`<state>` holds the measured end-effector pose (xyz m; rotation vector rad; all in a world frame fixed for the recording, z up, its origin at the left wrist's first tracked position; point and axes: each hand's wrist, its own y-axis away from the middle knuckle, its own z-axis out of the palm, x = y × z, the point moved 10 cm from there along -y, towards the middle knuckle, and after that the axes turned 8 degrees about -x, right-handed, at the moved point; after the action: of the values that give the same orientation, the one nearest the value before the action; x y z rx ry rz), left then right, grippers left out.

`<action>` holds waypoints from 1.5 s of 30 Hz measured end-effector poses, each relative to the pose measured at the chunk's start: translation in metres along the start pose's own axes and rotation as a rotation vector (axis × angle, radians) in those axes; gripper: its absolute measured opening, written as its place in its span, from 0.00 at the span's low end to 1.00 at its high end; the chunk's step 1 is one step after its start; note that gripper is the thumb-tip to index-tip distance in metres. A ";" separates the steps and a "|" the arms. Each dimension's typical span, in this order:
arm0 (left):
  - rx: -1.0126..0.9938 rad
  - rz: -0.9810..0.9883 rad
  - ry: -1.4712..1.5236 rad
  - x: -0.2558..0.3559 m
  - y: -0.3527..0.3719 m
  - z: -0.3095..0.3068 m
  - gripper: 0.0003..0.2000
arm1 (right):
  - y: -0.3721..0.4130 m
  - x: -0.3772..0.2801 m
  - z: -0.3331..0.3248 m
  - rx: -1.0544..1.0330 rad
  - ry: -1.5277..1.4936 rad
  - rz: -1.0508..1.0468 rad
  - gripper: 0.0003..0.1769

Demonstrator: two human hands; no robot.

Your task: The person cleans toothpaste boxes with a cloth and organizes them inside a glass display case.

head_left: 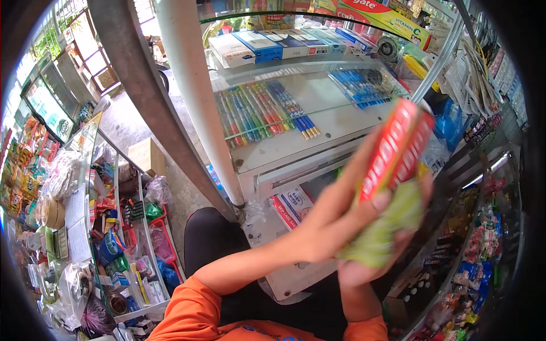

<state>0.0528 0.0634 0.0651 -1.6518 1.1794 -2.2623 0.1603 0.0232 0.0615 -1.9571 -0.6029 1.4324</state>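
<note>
Two red Colgate toothpaste boxes (392,150), side by side and tilted, are held up in front of the glass display case. My left hand (341,213) is closed around their lower left side, its thumb across the front. A yellow-green cloth (381,233) covers the lower part of the boxes. From below and the right, my right hand (398,250) is closed on the cloth, pressing it against the boxes. Motion blurs both hands, and the cloth hides some of the right fingers.
Pens and pencils (261,111) lie in the display case (273,153), with flat boxes (273,45) above. A baby wipes pack (296,202) sits on the lower shelf. A slanting metal post (142,85) stands at left. Packed goods (478,244) line the right side.
</note>
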 end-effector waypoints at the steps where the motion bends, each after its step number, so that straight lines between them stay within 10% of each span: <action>1: 0.059 0.024 0.067 0.006 -0.003 -0.013 0.41 | 0.008 -0.003 0.018 -0.112 -0.056 0.017 0.48; 6: 0.049 -0.015 0.230 0.015 -0.006 -0.014 0.41 | 0.014 -0.009 0.039 -0.259 -0.138 -0.070 0.53; 14: -0.436 -0.018 -0.047 -0.021 0.009 0.060 0.43 | -0.039 -0.030 -0.060 0.459 -0.079 -0.064 0.35; 17: -0.477 -0.038 0.039 -0.015 0.011 0.063 0.43 | -0.045 -0.044 -0.053 0.326 0.209 -0.150 0.35; 20: -0.320 -0.056 0.209 0.001 0.009 0.042 0.43 | -0.029 -0.019 -0.035 0.359 -0.322 -0.068 0.38; 23: -0.074 0.007 0.140 0.021 0.005 -0.002 0.44 | 0.000 -0.012 0.009 -0.068 -0.079 0.041 0.52; 25: -0.013 -0.053 0.205 0.030 0.004 -0.015 0.44 | 0.022 -0.018 0.031 -0.104 -0.289 -0.247 0.58; 39: -0.332 -0.119 0.079 -0.005 0.009 0.040 0.34 | -0.046 -0.017 -0.044 0.387 -0.275 0.054 0.47; 45: 0.355 0.040 -0.065 0.039 0.009 -0.042 0.31 | -0.001 -0.014 0.040 -0.255 -0.219 -0.126 0.42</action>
<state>-0.0015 0.0591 0.0848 -1.5350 0.7345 -2.2145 0.1185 0.0234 0.0633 -1.9242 -1.0338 1.5640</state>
